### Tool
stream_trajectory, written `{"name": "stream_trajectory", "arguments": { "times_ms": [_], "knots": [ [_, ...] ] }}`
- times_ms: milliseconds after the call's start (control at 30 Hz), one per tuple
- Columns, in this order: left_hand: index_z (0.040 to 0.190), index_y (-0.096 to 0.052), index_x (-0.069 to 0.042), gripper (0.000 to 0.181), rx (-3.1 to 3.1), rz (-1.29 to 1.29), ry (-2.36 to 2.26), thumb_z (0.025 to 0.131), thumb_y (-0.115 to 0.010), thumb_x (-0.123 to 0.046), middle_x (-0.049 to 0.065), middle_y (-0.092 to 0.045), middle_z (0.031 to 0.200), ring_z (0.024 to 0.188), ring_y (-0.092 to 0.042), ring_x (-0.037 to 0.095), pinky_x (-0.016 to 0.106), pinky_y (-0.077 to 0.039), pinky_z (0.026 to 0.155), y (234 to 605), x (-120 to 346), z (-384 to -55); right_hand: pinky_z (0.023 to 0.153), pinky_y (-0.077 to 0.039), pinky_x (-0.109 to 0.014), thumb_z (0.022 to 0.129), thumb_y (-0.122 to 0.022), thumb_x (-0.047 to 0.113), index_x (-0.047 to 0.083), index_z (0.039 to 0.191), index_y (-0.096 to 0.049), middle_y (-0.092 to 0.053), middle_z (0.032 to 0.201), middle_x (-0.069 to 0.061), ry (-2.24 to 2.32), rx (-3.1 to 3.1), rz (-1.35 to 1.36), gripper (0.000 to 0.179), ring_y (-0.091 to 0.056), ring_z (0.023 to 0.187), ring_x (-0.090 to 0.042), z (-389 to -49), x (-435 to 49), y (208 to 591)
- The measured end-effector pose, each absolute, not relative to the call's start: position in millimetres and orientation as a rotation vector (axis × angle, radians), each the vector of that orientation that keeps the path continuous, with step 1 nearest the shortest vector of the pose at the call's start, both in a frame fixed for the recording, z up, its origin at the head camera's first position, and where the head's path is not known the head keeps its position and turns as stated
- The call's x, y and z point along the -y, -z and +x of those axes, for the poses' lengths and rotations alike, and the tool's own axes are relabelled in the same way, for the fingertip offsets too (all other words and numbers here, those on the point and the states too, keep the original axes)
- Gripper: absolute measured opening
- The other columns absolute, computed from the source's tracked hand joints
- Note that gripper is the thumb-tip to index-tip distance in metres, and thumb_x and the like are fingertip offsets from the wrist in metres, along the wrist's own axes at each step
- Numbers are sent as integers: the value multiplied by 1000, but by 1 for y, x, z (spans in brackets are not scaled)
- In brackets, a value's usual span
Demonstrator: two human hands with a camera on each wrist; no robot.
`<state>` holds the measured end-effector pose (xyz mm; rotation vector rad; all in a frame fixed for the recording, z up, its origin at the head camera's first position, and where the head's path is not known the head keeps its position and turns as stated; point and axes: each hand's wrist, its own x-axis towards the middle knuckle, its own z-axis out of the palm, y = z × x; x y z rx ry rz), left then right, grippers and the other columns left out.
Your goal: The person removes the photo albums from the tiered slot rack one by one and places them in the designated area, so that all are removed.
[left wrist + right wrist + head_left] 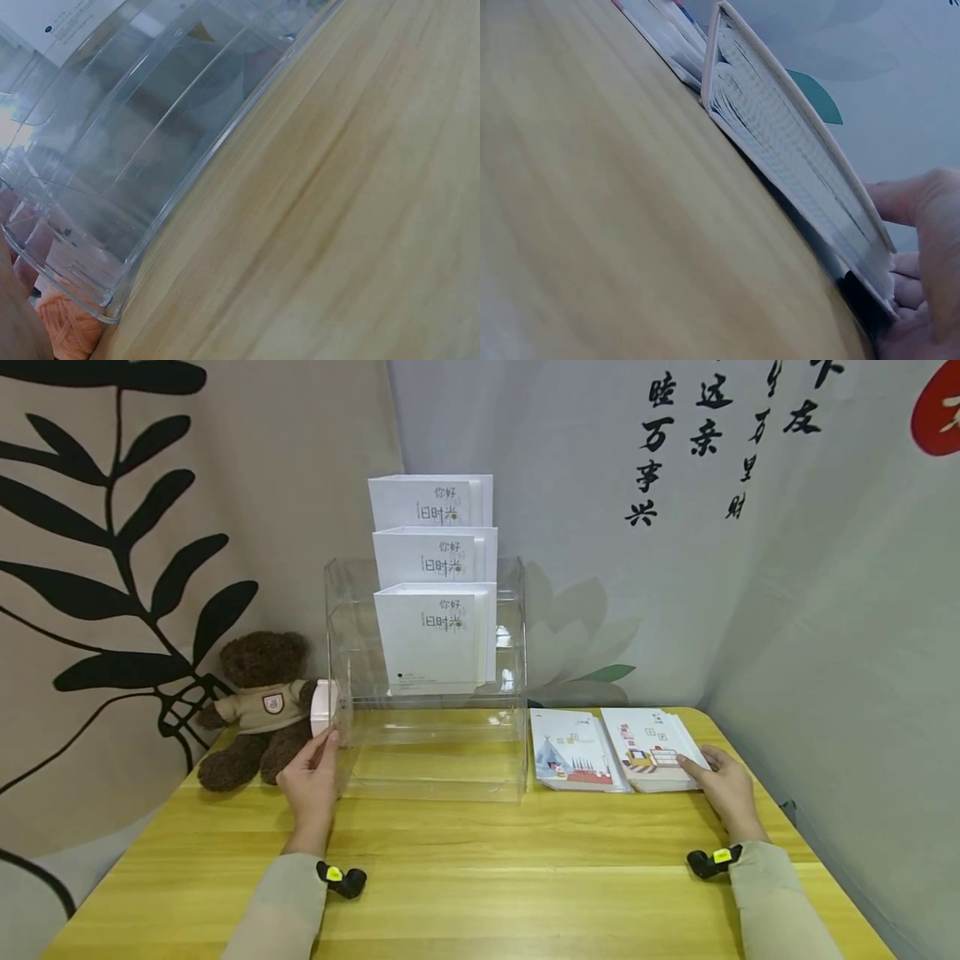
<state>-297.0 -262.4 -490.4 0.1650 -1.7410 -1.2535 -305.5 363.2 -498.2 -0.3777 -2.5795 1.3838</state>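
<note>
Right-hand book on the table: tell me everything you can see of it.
The right-hand book is thick, its white cover printed with small characters and a yellow and orange drawing. It lies face up beside the neighbouring book. The right wrist view shows a pale spine and many page edges. The right hand pinches its outer edge, thumb on the cover; that edge seems slightly raised off the table.

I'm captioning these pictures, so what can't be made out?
Head view: small print low on the front white book, too small to read.
Head view: some fingertips of the right hand, hidden by the rightmost book.
Left wrist view: part of the left hand, cut off by the left edge.
Left wrist view: orange yarn, cut off by the bottom edge.
</note>
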Motion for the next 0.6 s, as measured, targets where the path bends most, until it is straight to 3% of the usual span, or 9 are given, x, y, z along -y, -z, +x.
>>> {"name": "stream_trajectory", "arguments": {
  "times_ms": [600],
  "knots": [
    [107, -82, -16, 22, 1718, 144, 1290, 92, -76, -32, 12, -77, 96, 76, -65, -11, 8, -49, 66, 494, 263, -299, 110, -33, -58, 97, -53, 61, -10, 148, -39, -44, 147, -33, -1167, 2632, -330, 89, -40, 136, -48, -306, -362, 503]
  ]
}}
